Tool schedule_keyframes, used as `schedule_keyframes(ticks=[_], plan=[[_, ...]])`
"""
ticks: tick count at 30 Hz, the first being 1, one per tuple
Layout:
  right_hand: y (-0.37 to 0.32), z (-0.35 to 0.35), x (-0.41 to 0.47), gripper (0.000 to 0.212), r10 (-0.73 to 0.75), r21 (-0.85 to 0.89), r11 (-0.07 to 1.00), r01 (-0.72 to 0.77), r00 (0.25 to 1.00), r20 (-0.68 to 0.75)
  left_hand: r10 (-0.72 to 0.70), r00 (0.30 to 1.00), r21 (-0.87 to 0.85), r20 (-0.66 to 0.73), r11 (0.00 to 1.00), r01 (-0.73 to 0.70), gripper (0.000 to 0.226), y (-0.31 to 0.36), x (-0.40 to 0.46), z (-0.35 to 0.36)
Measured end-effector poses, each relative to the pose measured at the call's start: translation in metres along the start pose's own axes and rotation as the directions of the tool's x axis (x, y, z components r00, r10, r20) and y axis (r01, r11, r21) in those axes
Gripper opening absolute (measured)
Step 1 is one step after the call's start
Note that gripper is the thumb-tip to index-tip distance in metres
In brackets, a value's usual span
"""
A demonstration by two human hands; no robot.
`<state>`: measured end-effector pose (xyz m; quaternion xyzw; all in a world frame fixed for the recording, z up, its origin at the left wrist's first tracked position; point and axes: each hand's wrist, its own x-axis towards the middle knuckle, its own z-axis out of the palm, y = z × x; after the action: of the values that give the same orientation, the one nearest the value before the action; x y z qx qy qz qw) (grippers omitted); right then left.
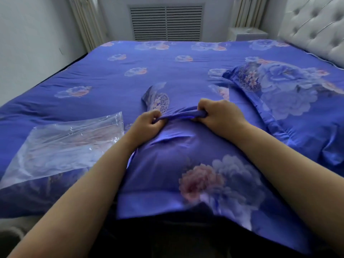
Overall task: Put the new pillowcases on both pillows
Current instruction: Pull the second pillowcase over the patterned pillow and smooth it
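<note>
Both your fists are curled tight on the bunched far edge of the blue floral pillowcase [186, 164] at frame centre: left hand [147, 125], right hand [219, 116]. The second pillow [290, 101], seemingly already covered, lies at right.

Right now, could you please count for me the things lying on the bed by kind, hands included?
Pillows in blue floral pillowcases: 2, the near pillow and the far pillow
Clear plastic bags: 1, plastic bag
Hands gripping the near pillowcase's bunched edge: 2, left hand and right hand
Total: 5
</note>
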<state>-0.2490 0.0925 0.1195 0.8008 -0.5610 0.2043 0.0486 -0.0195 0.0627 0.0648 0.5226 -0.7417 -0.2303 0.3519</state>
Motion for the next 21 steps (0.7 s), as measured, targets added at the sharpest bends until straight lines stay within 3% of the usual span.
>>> schedule_keyframes(ticks=[2, 6, 9, 11, 12, 14, 18, 20, 21], plan=[[0.003, 0.013, -0.005, 0.045, 0.076, -0.091, 0.993, -0.077, 0.997, -0.019, -0.083, 0.996, 0.110, 0.012, 0.991, 0.082, 0.039, -0.003, 0.010, 0.005], [0.026, 0.020, -0.029, 0.073, 0.406, 0.001, 0.914, -0.406, 0.913, 0.052, -0.244, 0.967, 0.304, -0.077, 0.918, 0.256, 0.051, -0.011, -0.001, 0.015], [0.042, 0.015, -0.052, 0.098, 0.661, 0.169, 0.689, -0.704, 0.707, 0.251, -0.458, 0.889, 0.154, -0.002, 0.878, 0.453, 0.054, -0.024, -0.017, 0.014], [0.048, 0.015, -0.063, 0.082, 0.671, 0.245, 0.560, -0.791, 0.607, 0.426, -0.514, 0.853, -0.051, 0.087, 0.853, 0.519, 0.054, -0.022, -0.026, 0.017], [0.050, 0.020, -0.064, 0.061, 0.627, 0.318, 0.555, -0.769, 0.638, 0.447, -0.487, 0.872, -0.119, 0.052, 0.864, 0.490, 0.052, -0.017, -0.031, 0.017], [0.051, 0.025, -0.060, 0.036, 0.600, 0.470, 0.582, -0.664, 0.740, 0.303, -0.398, 0.910, -0.196, -0.120, 0.908, 0.371, 0.046, -0.003, -0.034, 0.020], [0.048, 0.027, -0.045, 0.043, 0.586, 0.595, 0.663, -0.454, 0.810, -0.034, -0.286, 0.875, -0.260, -0.390, 0.946, 0.194, 0.049, 0.013, -0.033, 0.012], [0.048, 0.022, -0.033, 0.040, 0.579, 0.591, 0.684, -0.427, 0.811, -0.084, -0.300, 0.874, -0.238, -0.382, 0.946, 0.220, 0.048, 0.013, -0.023, -0.002], [0.050, 0.023, -0.024, 0.034, 0.577, 0.582, 0.677, -0.451, 0.816, -0.040, -0.318, 0.882, -0.201, -0.349, 0.944, 0.261, 0.043, 0.010, -0.017, -0.008]])
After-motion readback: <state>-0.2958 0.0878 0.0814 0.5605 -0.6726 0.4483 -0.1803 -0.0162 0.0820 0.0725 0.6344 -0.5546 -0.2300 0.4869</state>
